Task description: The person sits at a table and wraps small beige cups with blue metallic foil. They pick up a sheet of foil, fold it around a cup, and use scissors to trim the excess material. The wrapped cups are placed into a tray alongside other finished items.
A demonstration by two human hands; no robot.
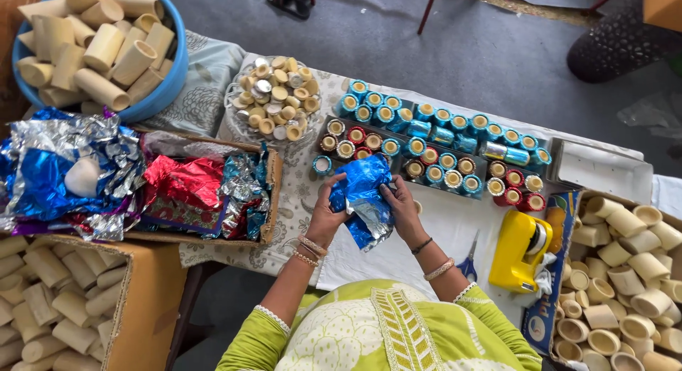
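Both of my hands hold a crumpled sheet of shiny blue foil (364, 193) over the white table cover. My left hand (328, 215) grips its left side, and my right hand (402, 209) pinches its right side. Whatever the foil wraps is hidden from view. Just beyond the foil lie rows of small round cups wrapped in blue foil (440, 126) and red foil (513, 186), standing on dark trays.
A blue tub (174, 66) of cream tubes sits far left, a glass bowl (273, 97) of small caps beside it. A cardboard tray (273, 179) holds foil scraps. A yellow tape dispenser (522, 250), scissors (469, 261) and boxes of cream tubes (625, 271) lie right.
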